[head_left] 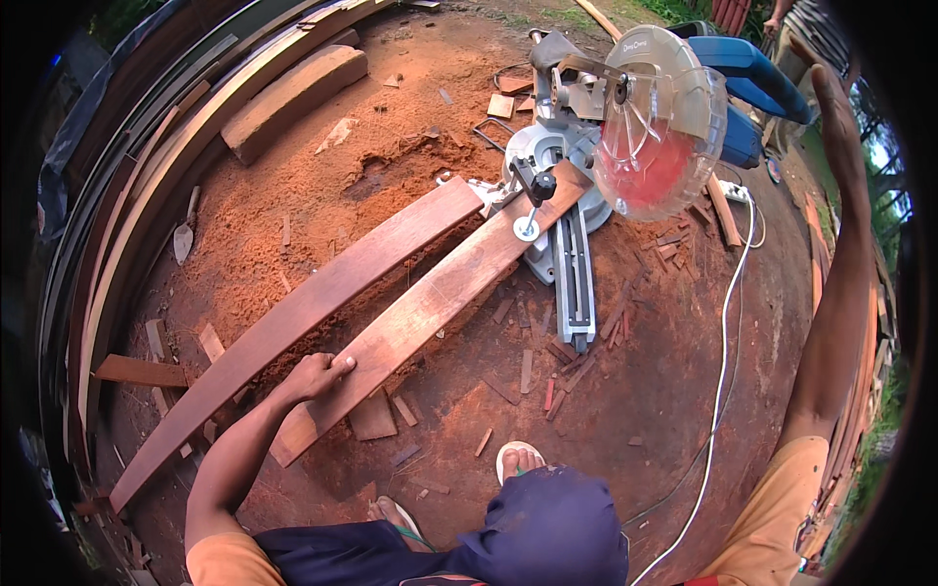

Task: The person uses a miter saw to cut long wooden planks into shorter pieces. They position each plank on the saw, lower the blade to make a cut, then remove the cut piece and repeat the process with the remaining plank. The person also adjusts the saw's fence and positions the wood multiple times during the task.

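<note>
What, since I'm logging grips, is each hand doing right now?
Left hand: closed, holding the clamped plank.
Right hand: open, near the blue saw handle.

Left hand (315, 378) (fingertips) partly hidden

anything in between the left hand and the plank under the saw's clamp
Nothing visible: the left hand rests directly on the wooden plank near its lower end. The round clamp pad sits farther up, by the miter saw.
</note>
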Demonstrator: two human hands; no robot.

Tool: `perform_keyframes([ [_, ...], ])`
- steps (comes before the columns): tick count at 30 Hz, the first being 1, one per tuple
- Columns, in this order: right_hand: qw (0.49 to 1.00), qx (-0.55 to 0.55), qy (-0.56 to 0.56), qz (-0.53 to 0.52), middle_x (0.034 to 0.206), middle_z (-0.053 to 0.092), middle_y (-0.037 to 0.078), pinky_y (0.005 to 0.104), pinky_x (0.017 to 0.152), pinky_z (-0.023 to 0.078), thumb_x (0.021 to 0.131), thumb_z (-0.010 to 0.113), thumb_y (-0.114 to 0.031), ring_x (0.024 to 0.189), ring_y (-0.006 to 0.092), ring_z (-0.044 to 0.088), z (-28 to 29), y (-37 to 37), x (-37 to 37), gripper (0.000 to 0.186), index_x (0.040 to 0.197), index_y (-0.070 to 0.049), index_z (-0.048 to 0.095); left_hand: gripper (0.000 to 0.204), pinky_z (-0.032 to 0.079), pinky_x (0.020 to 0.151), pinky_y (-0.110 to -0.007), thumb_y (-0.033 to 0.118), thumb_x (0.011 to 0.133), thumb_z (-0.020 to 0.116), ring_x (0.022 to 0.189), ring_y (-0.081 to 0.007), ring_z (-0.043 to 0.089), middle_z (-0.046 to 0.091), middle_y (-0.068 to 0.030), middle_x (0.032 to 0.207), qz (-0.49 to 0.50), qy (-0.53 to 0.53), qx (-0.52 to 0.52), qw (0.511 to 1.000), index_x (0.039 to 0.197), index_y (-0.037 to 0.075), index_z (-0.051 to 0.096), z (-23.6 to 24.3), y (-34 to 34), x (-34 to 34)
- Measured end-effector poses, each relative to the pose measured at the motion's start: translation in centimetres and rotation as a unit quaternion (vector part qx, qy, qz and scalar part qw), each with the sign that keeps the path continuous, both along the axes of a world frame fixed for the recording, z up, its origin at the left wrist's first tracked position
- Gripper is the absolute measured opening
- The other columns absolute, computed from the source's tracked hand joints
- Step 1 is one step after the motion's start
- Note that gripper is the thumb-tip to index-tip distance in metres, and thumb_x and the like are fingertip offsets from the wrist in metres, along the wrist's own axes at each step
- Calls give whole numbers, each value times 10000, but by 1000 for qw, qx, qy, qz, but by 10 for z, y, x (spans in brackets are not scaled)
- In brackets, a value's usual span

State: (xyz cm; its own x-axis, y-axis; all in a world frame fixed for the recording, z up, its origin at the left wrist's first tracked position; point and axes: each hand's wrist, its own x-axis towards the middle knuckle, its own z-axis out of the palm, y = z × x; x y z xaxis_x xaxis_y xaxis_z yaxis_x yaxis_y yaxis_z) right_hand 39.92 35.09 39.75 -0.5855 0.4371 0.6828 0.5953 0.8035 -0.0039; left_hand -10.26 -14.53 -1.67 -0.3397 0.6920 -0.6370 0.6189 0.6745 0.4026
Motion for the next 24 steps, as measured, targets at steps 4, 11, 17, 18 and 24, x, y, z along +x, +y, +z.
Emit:
perform_keyframes([
  [4, 989, -122, -73, -28, 1439, 609, 211, 470, 1159, 410, 936, 470, -820, 1362, 337, 561, -29, 20, -20, 956, 1495, -48, 545, 763, 555, 858, -479, 681, 992, 525, 1005, -363, 739, 749, -266, 986, -2, 3, -12, 1000, 1060, -45, 750, -2, -7, -3],
  [11, 972, -140, -183, -55, 1252, 705, 227, 455, 991, 522, 751, 799, -282, 1146, 359, 685, -66, -66, -21, 729, 1422, -87, 590, 805, 548, 871, -503, 730, 959, 511, 988, -421, 737, 744, -301, 988, -3, 8, 15, 1000, 1011, -30, 770, -5, -12, -8],
  [17, 965, -151, -191, -93, 1146, 740, 180, 496, 882, 547, 753, 812, -124, 1033, 416, 707, -161, -115, 0, 615, 1334, -128, 609, 790, 555, 876, -507, 743, 962, 495, 987, -412, 739, 752, -277, 959, -14, 4, 3, 1000, 970, 7, 783, -5, -5, -1],
  [18, 967, -172, -164, -87, 1165, 731, 169, 499, 884, 541, 755, 806, -105, 1045, 415, 698, -177, -119, 2, 603, 1324, -135, 609, 762, 554, 853, -494, 699, 981, 511, 967, -370, 746, 751, -263, 958, -11, 6, 1, 1000, 1003, -18, 770, -1, -5, 1],
  [24, 968, -139, -192, -88, 1302, 659, 130, 501, 968, 512, 748, 765, 0, 1171, 409, 637, -215, -133, 2, 594, 1317, -113, 631, 773, 560, 857, -501, 739, 952, 511, 943, -398, 746, 753, -258, 923, 1, 6, 3, 1000, 981, 18, 789, 0, -10, -1],
])
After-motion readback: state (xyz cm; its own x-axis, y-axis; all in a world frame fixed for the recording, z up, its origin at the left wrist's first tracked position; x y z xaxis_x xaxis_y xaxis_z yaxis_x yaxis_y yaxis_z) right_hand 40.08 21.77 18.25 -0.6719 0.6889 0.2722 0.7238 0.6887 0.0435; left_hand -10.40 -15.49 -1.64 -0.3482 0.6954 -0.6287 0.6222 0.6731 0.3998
